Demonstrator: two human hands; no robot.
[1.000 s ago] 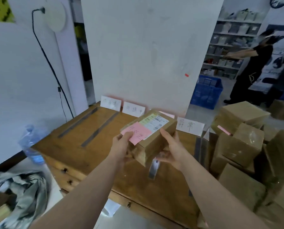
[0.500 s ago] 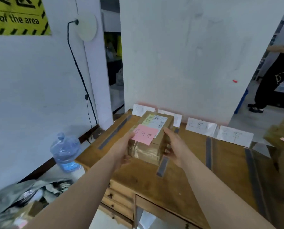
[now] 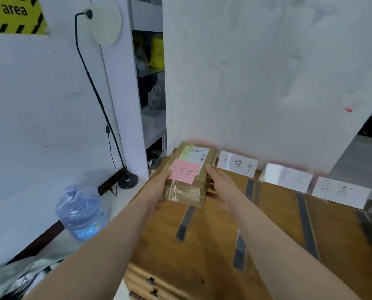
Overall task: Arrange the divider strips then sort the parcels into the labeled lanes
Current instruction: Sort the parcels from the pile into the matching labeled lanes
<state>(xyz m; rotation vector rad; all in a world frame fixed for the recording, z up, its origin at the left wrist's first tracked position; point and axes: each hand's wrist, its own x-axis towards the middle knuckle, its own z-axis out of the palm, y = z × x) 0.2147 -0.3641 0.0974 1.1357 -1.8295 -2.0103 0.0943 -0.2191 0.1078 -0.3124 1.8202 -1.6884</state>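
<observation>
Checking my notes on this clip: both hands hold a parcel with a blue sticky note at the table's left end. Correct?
No: the head view shows the sticky note is pink, not blue. The left hand and right hand do hold the parcel at the table's left end.

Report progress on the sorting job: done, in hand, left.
Done: grey divider strips lie on the table, and white lane labels stand along the wall. In hand: left hand and right hand hold a parcel with a pink note at the leftmost lane; whether it rests on the table is unclear. Left: release it, then sort remaining parcels, none in view now.
</observation>
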